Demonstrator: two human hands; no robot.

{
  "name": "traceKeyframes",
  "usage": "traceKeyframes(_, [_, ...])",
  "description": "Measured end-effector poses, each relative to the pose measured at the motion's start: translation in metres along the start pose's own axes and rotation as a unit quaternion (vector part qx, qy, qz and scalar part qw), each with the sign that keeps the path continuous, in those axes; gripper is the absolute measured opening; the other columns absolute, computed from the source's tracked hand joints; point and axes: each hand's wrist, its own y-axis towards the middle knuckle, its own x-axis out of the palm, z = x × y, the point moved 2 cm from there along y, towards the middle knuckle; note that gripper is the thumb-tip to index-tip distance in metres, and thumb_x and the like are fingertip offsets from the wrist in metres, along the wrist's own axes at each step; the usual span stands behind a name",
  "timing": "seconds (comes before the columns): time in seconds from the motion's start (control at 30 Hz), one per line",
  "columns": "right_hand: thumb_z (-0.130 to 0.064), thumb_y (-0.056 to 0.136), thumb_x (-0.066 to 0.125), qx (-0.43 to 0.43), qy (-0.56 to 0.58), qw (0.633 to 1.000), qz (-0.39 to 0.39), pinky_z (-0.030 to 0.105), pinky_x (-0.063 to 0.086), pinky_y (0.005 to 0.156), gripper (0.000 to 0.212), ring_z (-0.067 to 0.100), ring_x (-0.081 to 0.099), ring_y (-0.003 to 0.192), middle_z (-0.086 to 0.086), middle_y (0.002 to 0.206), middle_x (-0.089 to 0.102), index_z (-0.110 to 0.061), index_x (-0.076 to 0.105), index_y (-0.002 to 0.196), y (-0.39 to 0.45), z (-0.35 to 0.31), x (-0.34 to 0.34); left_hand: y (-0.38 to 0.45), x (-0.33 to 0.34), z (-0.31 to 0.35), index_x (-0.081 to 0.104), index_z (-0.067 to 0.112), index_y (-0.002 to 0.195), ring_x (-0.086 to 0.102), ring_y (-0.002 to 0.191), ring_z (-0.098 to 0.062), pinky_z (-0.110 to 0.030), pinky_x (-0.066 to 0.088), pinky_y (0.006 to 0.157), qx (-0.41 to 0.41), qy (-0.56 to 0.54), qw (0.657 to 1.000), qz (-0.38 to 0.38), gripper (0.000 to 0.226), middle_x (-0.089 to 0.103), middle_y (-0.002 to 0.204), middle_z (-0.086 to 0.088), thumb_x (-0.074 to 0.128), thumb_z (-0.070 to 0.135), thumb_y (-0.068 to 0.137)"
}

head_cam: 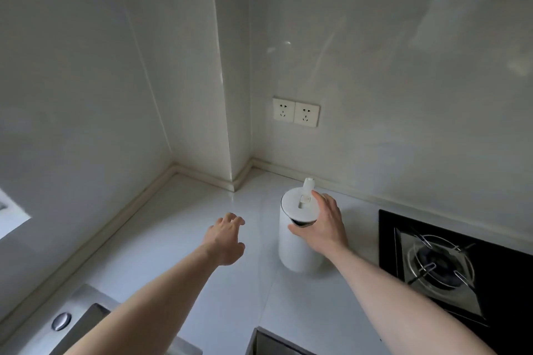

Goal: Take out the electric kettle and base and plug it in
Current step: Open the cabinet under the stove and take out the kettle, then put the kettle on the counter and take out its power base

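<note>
Head view: right hand (324, 220) grips smooth white cylindrical kettle (294, 245) on glossy countertop (178, 239).

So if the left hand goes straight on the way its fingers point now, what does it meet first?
Probably nothing soon: the left hand points over bare countertop toward the wall corner. The kettle stands to its right, off that line, though depth is unclear.
</note>
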Motion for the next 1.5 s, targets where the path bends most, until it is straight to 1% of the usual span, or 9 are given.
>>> traceKeyframes(0.13, [-0.049,0.057,0.088,0.008,0.014,1.000,0.010,0.029,0.041,0.101,0.101,0.013,0.037,0.134,-0.013,0.140,0.037,-0.033,0.037,0.143,0.062,-0.006,0.035,0.062,-0.005,-0.021,0.039,0.024,0.148,0.041,0.136,-0.024,-0.036,0.037,0.110,0.008,-0.001,1.000,-0.006,0.063,0.035,0.153,0.001,0.058,0.027,0.088])
traceKeyframes(0.37, [-0.050,0.056,0.088,0.000,0.024,1.000,0.011,0.035,0.042,0.107,0.102,0.012,0.038,0.135,-0.015,0.140,0.037,-0.033,0.038,0.144,0.116,-0.004,0.071,0.116,-0.008,-0.027,0.038,0.023,0.149,0.039,0.137,-0.023,-0.034,0.035,0.112,0.030,-0.002,1.000,0.001,0.063,0.035,0.153,0.002,0.057,0.025,0.089])
traceKeyframes(0.6, [-0.049,0.057,0.088,0.029,0.048,0.998,0.026,0.034,0.042,0.109,0.102,0.011,0.040,0.135,-0.016,0.142,0.036,-0.034,0.038,0.145,0.157,-0.007,0.095,0.157,-0.020,-0.030,0.037,0.024,0.149,0.039,0.137,-0.024,-0.035,0.034,0.113,0.048,0.003,0.999,0.009,0.064,0.034,0.153,0.001,0.056,0.024,0.088])
traceKeyframes(0.83, [-0.038,0.062,0.092,0.002,0.056,0.998,-0.019,0.027,0.041,0.105,0.103,0.005,0.039,0.133,-0.016,0.145,0.029,-0.032,0.034,0.148,0.174,-0.005,0.098,0.167,-0.025,-0.030,0.036,0.023,0.150,0.036,0.139,-0.024,-0.036,0.035,0.113,0.049,0.017,0.999,0.008,0.065,0.034,0.153,0.001,0.057,0.025,0.088])
traceKeyframes(1.03, [-0.039,0.065,0.090,0.006,0.006,0.998,-0.067,0.022,0.033,0.100,0.108,0.010,0.034,0.137,-0.007,0.151,0.021,-0.030,0.027,0.152,0.169,-0.004,0.089,0.153,-0.021,-0.022,0.039,0.024,0.148,0.038,0.138,-0.024,-0.038,0.036,0.112,0.047,0.016,0.999,0.002,0.063,0.036,0.151,0.000,0.059,0.027,0.088])
traceKeyframes(1.13, [-0.041,0.064,0.089,0.017,-0.020,0.996,-0.082,0.023,0.032,0.106,0.111,0.014,0.026,0.146,-0.004,0.160,0.010,-0.029,0.025,0.154,0.163,-0.008,0.083,0.142,-0.019,-0.017,0.039,0.025,0.148,0.039,0.137,-0.023,-0.036,0.037,0.111,0.047,0.010,0.999,0.003,0.063,0.036,0.152,0.002,0.058,0.026,0.087])
traceKeyframes(1.2, [-0.042,0.066,0.089,0.021,-0.037,0.995,-0.085,0.028,0.031,0.115,0.112,0.017,0.019,0.151,-0.003,0.164,0.003,-0.028,0.023,0.156,0.154,-0.010,0.077,0.131,-0.019,-0.012,0.039,0.025,0.147,0.041,0.135,-0.023,-0.036,0.037,0.111,0.049,0.010,0.999,0.007,0.063,0.036,0.152,0.002,0.058,0.025,0.087])
traceKeyframes(1.33, [-0.038,0.080,0.077,0.006,-0.056,0.995,-0.086,0.032,0.025,0.120,0.098,0.022,0.013,0.153,-0.004,0.166,0.002,-0.026,0.020,0.158,0.109,-0.010,0.064,0.095,-0.008,-0.004,0.040,0.025,0.147,0.040,0.135,-0.021,-0.034,0.037,0.110,0.048,0.016,0.999,0.003,0.061,0.036,0.151,0.003,0.057,0.025,0.088])
traceKeyframes(1.5, [-0.033,0.091,0.066,-0.021,-0.074,0.987,-0.141,0.035,0.029,0.118,0.082,0.022,0.017,0.152,-0.008,0.167,0.000,-0.030,0.019,0.157,0.017,-0.002,0.037,0.030,0.020,0.017,0.038,0.027,0.148,0.038,0.136,-0.019,-0.034,0.036,0.110,0.054,0.018,0.998,-0.015,0.062,0.034,0.152,0.005,0.055,0.026,0.088])
